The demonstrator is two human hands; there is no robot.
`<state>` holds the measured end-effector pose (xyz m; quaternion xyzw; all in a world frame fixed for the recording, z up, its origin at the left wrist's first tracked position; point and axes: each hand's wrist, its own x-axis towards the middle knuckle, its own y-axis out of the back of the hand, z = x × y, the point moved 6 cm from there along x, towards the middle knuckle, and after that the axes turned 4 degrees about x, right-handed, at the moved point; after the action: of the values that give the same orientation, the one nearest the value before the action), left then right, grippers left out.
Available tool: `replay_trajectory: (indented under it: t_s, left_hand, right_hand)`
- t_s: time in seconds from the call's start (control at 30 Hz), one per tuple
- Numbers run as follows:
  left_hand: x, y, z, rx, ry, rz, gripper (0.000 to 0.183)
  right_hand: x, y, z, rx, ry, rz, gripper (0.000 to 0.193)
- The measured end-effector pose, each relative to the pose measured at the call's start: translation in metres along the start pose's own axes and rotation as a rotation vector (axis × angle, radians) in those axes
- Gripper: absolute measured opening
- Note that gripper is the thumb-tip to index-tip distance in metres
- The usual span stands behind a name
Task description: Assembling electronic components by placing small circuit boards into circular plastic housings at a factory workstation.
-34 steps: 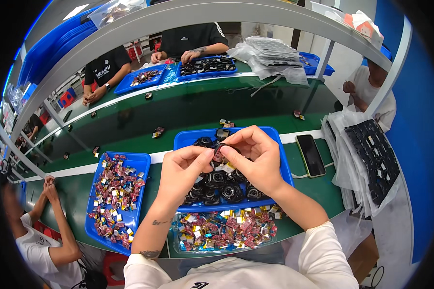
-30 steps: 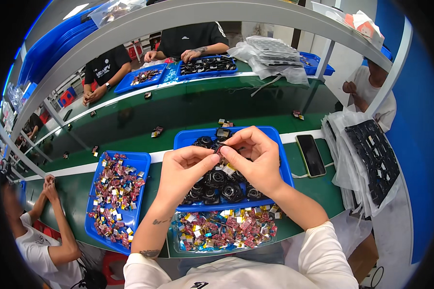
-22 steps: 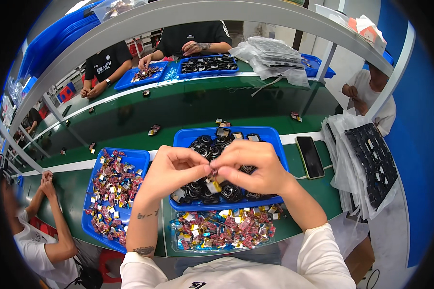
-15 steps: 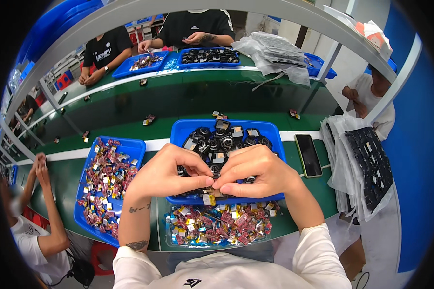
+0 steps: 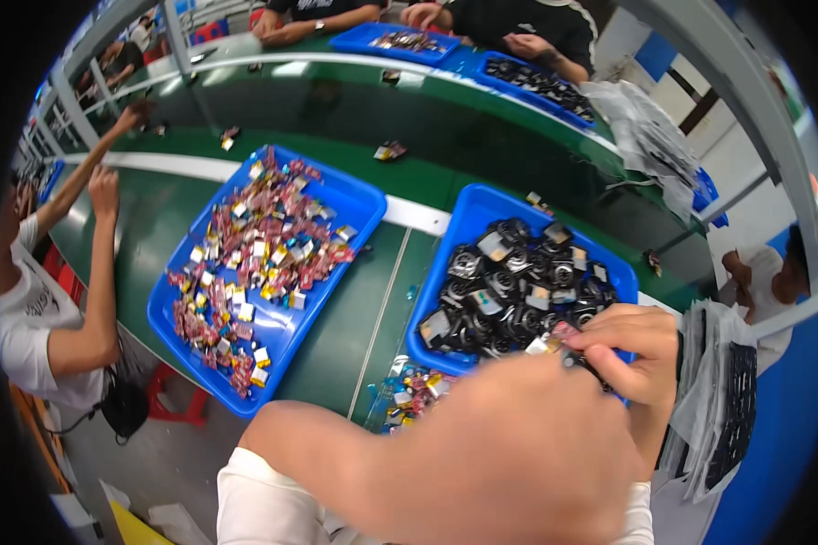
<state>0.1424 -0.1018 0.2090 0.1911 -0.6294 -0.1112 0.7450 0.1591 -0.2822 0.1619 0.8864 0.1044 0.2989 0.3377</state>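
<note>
In the head view, the right hand [image 5: 632, 354] is at the near right corner of a blue tray [image 5: 463, 218] heaped with black round-faced parts [image 5: 518, 268]. Its thumb and forefinger are pinched together on a small pink board piece [image 5: 565, 331], which sits right at the fingertips, over the near side of the heap. A pale tab [image 5: 541, 345] pokes out from the piece on its left. The long axis seems to run from the pinch outward to the left and slightly toward the person, though the piece is too small to be sure. Something black shows just below the thumb; whether it is joined to the piece cannot be told.

The left hand [image 5: 527, 454] is a large blur close to the camera, lower and to the left of the right hand. Its fingers are hidden, so it cannot be told whether they are apart, together or holding anything. The right hand is clearly the nearer to the pink piece.

Behind the left hand, some mixed pink and yellow pieces [image 5: 413, 391] show in part. Farther left, a second blue tray [image 5: 277, 345] of similar pieces lies slantwise on the green table [image 5: 336, 354].
</note>
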Motion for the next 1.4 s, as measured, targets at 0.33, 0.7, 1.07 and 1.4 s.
replay_trajectory:
  t_s: [0.33, 0.7, 1.07, 1.4]
  left_hand:
    - [-0.019, 0.027, 0.027, 0.146, 0.658, -0.014, 0.033]
    - [0.016, 0.025, 0.011, -0.198, 0.251, -0.167, 0.029]
    - [0.014, 0.018, 0.027, -0.266, 0.004, -0.308, 0.023]
    - [0.027, 0.017, 0.009, -0.181, -0.016, -0.577, 0.02]
  right_hand:
    - [0.007, -0.004, 0.011, -0.093, -0.02, 0.028, 0.009]
    - [0.003, 0.007, 0.019, -0.083, -0.012, 0.034, 0.008]
    - [-0.005, 0.011, 0.017, -0.112, -0.04, 0.04, 0.011]
    - [0.004, 0.006, 0.023, -0.071, -0.036, 0.127, 0.019]
